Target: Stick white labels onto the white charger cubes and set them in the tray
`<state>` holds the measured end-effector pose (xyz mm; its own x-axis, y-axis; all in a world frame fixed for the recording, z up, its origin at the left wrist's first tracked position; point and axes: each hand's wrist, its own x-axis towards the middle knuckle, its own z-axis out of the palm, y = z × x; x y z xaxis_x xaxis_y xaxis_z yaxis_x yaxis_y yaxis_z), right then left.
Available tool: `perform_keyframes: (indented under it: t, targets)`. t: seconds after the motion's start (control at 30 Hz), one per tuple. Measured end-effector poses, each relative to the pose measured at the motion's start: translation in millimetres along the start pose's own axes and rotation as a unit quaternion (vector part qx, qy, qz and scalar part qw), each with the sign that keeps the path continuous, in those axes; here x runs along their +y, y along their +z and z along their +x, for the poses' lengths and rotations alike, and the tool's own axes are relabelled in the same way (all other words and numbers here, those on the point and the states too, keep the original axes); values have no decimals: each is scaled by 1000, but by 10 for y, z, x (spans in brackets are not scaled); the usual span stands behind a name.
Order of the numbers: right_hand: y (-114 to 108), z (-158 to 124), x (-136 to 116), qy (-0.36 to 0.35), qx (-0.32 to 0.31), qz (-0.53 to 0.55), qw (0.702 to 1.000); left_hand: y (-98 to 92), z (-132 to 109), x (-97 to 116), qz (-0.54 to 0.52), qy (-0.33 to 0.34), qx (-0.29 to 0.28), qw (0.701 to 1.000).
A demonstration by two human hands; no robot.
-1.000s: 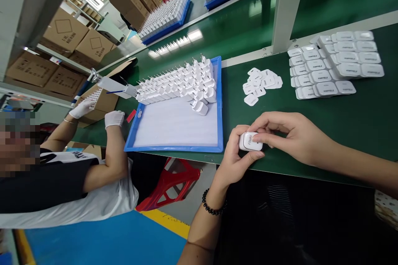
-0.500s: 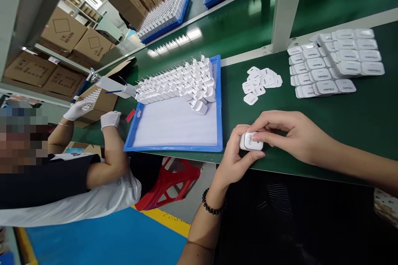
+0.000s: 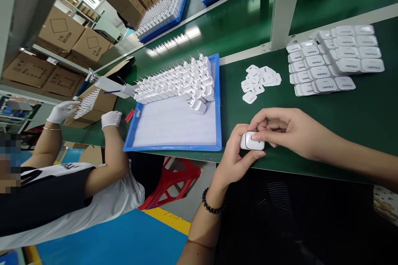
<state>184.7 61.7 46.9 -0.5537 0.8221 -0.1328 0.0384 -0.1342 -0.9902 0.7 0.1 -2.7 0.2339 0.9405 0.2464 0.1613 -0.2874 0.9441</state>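
Note:
My left hand (image 3: 234, 152) is closed around a white charger plug (image 3: 255, 145), fingers behind it and thumb along its lower edge. The plug's rounded-square front faces up, and a thin dark seam runs beside it. My right hand (image 3: 280, 134) is closed at the same plug, with the thumb pressing on the front face and the index finger at its upper edge. Those fingers partly hide the face, and I cannot tell if its cover is loose. Loose white cover plates (image 3: 249, 97) lie on the green table (image 3: 323, 124) beyond my hands.
To the left is a blue-rimmed tray (image 3: 174, 148) with rows of white plugs (image 3: 177, 80), pins up. Stacked printed covers (image 3: 323, 72) lie at right. A white post (image 3: 284, 12) rises behind. A co-worker's gloved hand (image 3: 64, 112) is beside a cardboard box (image 3: 102, 107).
My right thumb and fingers have shifted slightly over the plug's face, and the print seen there before is now mostly covered. The co-worker's far gloved hand has moved left, away from the box.

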Motion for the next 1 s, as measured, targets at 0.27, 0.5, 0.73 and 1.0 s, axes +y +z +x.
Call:
perform_keyframes:
  t: [0.27,0.5,0.73,1.0]
  targets:
    - [-15,6,10,29,6,13,999,-2,5,4,9,17,-7,1000]
    - [1,-6,1,18,21,-15,1000,4,9,35,-4,-2,-6,1000]
    - [12,-8,2,12,23,-37,999,6,9,28,-5,-11,3,1000]
    - [36,-12,-9,22,-18,38,999,-2,33,35,-30,26,10,999]
